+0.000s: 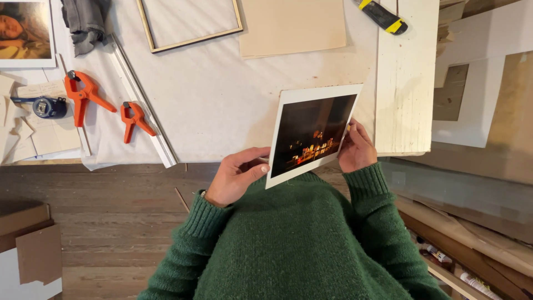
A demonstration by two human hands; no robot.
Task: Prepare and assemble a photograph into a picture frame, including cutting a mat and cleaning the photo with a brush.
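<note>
The person wears a thick, fuzzy dark green knitted wool sweater (300,239) that fills the lower middle of the view. Its texture is soft and slightly nubby, with a loose, brushed surface. Both long sleeves end at the wrists in ribbed cuffs, knitted in narrow vertical ridges tighter than the body of the sweater. Beyond the cuffs, the left hand (236,176) and the right hand (357,149) are bare, with no gloves, rings or watch showing.
</note>
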